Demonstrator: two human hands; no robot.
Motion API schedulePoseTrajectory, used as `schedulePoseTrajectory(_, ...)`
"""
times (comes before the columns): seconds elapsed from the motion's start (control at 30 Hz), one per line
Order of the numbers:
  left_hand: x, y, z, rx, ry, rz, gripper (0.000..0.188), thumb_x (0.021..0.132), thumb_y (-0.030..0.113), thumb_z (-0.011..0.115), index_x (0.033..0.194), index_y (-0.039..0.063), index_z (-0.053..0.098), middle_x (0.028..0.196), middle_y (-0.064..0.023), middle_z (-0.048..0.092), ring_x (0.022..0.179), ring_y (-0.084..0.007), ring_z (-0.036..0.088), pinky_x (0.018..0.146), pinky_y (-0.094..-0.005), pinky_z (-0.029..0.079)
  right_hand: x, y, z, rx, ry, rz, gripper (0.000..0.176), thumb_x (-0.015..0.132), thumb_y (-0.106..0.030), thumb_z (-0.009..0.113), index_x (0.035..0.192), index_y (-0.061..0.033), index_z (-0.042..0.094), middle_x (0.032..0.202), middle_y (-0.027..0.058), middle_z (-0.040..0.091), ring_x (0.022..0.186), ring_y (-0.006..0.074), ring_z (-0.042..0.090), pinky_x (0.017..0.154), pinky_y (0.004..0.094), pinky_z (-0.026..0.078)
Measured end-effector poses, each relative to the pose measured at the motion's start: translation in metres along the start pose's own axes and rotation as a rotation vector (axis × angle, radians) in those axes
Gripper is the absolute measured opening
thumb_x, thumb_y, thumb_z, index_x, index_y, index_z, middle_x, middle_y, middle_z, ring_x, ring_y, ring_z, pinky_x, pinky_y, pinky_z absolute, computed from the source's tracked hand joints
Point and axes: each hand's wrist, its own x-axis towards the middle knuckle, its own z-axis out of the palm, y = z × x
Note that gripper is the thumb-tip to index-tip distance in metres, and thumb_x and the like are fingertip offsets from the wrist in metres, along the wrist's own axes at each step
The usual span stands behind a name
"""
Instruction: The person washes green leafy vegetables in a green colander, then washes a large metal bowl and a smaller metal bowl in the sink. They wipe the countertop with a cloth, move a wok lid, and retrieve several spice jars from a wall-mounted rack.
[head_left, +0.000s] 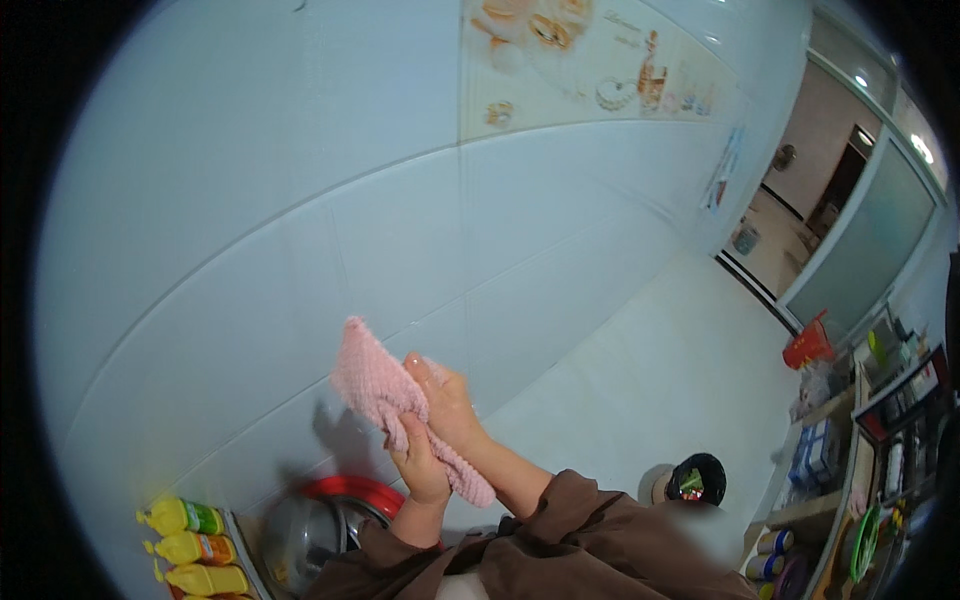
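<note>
A pink textured cloth (379, 382) is bunched between my two hands in front of the tiled wall. My left hand (424, 469) grips its gathered middle, and a loose end hangs down toward my right forearm. My right hand (450, 401) holds the cloth from the other side, with the thumb pointing up along it. The upper part of the cloth spreads out as a folded flap with a pointed tip. Some of the fingers on both hands are hidden by the cloth.
Yellow pump bottles (196, 550) stand at the lower left, beside metal cookware (300, 536) and a red basin (360, 491). A lined waste bin (724, 480) stands on the floor. Loaded shelves (817, 517) run along the right, near a sliding glass door (870, 232).
</note>
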Motion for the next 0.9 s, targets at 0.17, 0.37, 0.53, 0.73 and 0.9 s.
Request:
schedulePoseTrajectory(0.17,0.0,-0.024,-0.011,0.25,-0.011,0.235,0.034,0.091,0.018,0.045,0.111,-0.009,0.048,0.11,-0.0163,0.053,0.101,-0.0227,0.051,0.088,-0.0344,0.039,-0.005,0.007,-0.011,-0.102,-0.036,-0.02,0.038,0.091,-0.037,0.042,0.089,-0.0004,0.055,0.083,0.004,0.054,0.08,0.0116,0.047,0.072,0.0274,0.041)
schedulePoseTrajectory(0.37,0.034,-0.08,-0.054,0.651,-0.036,0.226,0.038,0.086,0.018,0.053,0.111,-0.011,0.048,0.115,-0.0222,0.05,0.105,-0.0293,0.049,0.092,-0.0381,0.036,-0.069,0.062,-0.082,-0.505,-0.159,0.152,0.057,0.09,-0.037,0.042,0.132,-0.0029,0.025,0.128,0.0198,0.04,0.12,0.0317,0.038,0.097,0.0352,0.032)
schedulePoseTrajectory(0.53,0.045,-0.05,-0.05,1.32,-0.468,0.057,0.043,0.08,0.024,0.059,0.111,-0.004,0.05,0.116,-0.0221,0.049,0.104,-0.0352,0.048,0.089,-0.0396,0.038,-0.198,0.076,-0.177,-1.14,-0.152,0.659,0.05,0.087,-0.036,0.046,0.13,-0.0141,0.033,0.116,0.0172,0.05,0.106,0.0349,0.048,0.091,0.0516,0.032)
schedulePoseTrajectory(0.73,-0.023,-0.078,0.002,1.82,-0.956,-0.163,0.046,0.075,0.019,0.064,0.114,0.0,0.05,0.114,-0.0176,0.053,0.107,-0.0324,0.048,0.089,-0.0384,0.039,-0.357,0.023,-0.233,-1.229,0.309,1.118,0.048,0.088,-0.039,0.043,0.128,-0.0147,0.036,0.11,0.0157,0.055,0.102,0.0338,0.052,0.087,0.0586,0.031)
schedulePoseTrajectory(0.9,-0.125,-0.101,0.103,1.374,-1.486,0.107,0.048,0.073,0.018,0.067,0.114,0.001,0.05,0.112,-0.0172,0.053,0.105,-0.0334,0.049,0.087,-0.0386,0.04,-0.471,0.009,-0.231,-1.079,0.66,0.952,0.041,0.088,-0.036,0.043,0.121,-0.0115,0.042,0.098,0.0153,0.059,0.094,0.0337,0.056,0.081,0.0585,0.035)
